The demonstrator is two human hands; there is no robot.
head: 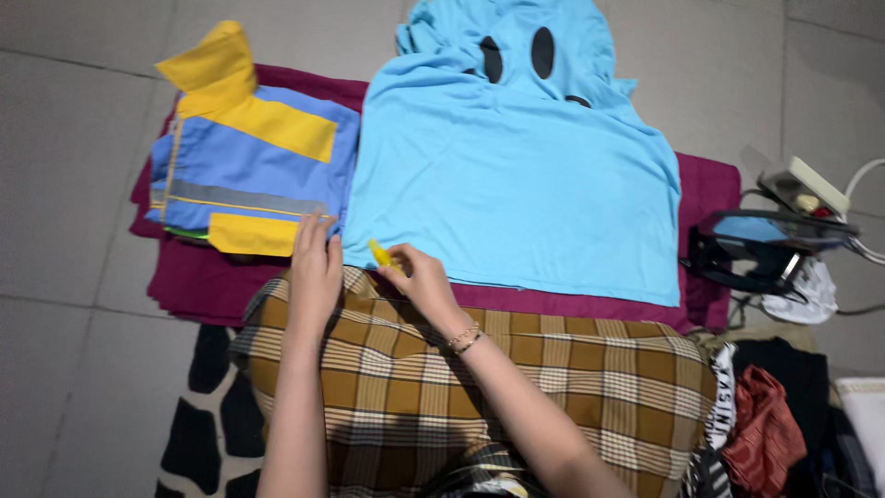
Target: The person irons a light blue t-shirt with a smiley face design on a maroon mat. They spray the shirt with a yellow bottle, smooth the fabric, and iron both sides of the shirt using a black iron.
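Head view: the right hand [419, 277] pinches a small yellow object [380, 253] at the light blue shirt's [516, 175] lower edge. The left hand [315, 267] lies flat, fingers together, touching the folded blue-and-yellow garment [249, 157]. The object's shape is mostly hidden by fingers.

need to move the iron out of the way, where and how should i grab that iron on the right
Judging by its pose, take the iron by the dark handle bar running along its top, coming down from above. It lies on the floor beside the maroon cloth, so the handle faces up. Its cord trails off to the right, so a lift toward the left looks less likely to snag.
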